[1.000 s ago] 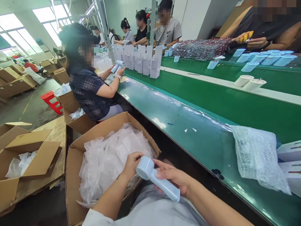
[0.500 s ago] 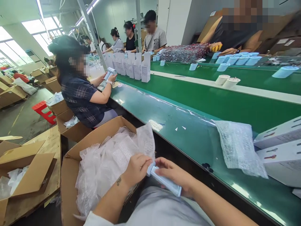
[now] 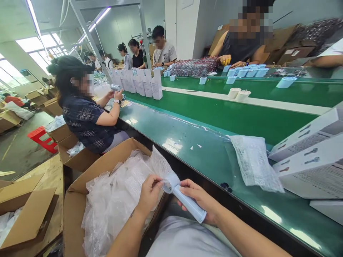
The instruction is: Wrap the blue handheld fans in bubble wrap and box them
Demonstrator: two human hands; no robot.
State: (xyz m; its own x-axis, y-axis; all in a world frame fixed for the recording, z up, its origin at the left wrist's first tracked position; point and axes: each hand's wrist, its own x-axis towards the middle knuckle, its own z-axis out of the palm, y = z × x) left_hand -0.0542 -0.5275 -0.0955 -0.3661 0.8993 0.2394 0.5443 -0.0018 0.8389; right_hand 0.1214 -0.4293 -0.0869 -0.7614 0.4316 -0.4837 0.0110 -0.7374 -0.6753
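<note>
My right hand point(image 3: 201, 200) is wrapped round the handle of a pale blue handheld device point(image 3: 189, 204) held over my lap. Its round head is partly inside a clear bubble-wrap bag point(image 3: 160, 167), which my left hand point(image 3: 150, 194) pinches at the opening. Just left of my hands stands an open cardboard box point(image 3: 77, 185) filled with more bubble-wrap bags. Another bubble-wrap bag point(image 3: 253, 162) lies flat on the green conveyor belt point(image 3: 203, 153) to my right. White product boxes point(image 3: 311, 160) are stacked at the right edge.
A person in a dark plaid shirt point(image 3: 85, 117) sits further along the belt holding a device. A row of upright white boxes point(image 3: 139, 84) stands on the belt. Several people work at the far end and across. Pale blue cups point(image 3: 245, 72) and cardboard boxes point(image 3: 24, 214) are around.
My left hand has taken a bubble-wrap bag from the box and pulled its opening over the device's head. The camera has swung to the right, bringing the white boxes into view.
</note>
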